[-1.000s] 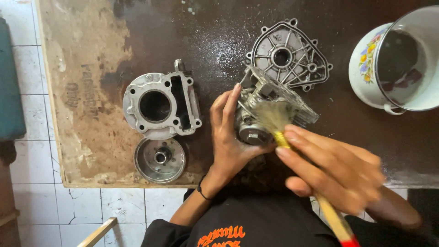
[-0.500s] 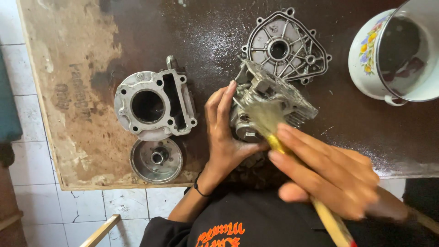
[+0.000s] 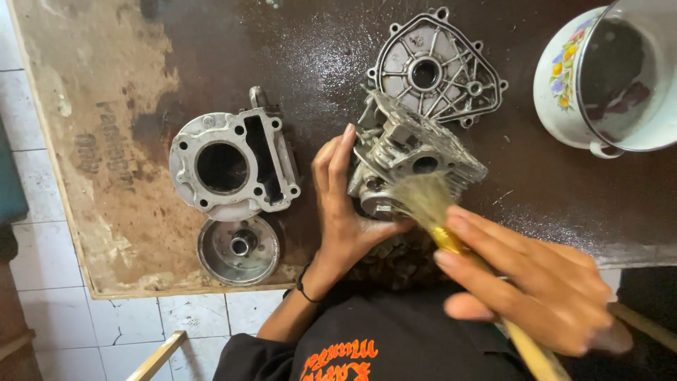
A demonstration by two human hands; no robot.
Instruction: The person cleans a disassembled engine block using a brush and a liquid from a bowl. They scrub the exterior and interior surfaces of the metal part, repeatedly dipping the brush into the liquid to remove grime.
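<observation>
My left hand (image 3: 340, 212) grips the left side of a grimy metal cylinder head (image 3: 409, 152), holding it tilted on the dark wet board (image 3: 317, 63). My right hand (image 3: 536, 282) holds a paintbrush (image 3: 451, 233) with a yellow ferrule and wooden handle. Its pale bristles press against the lower front of the cylinder head.
A grey cylinder block (image 3: 229, 166) lies at the left with a round metal hub (image 3: 238, 248) just below it. A finned cover plate (image 3: 437, 67) rests behind the cylinder head. A flowered white enamel pot (image 3: 606, 77) with dark liquid stands at the right. White floor tiles (image 3: 190, 317) show below.
The brush has slid down and right across the cylinder head, uncovering its upper face. My left hand keeps its grip. The view has shifted slightly, so everything sits a little further left.
</observation>
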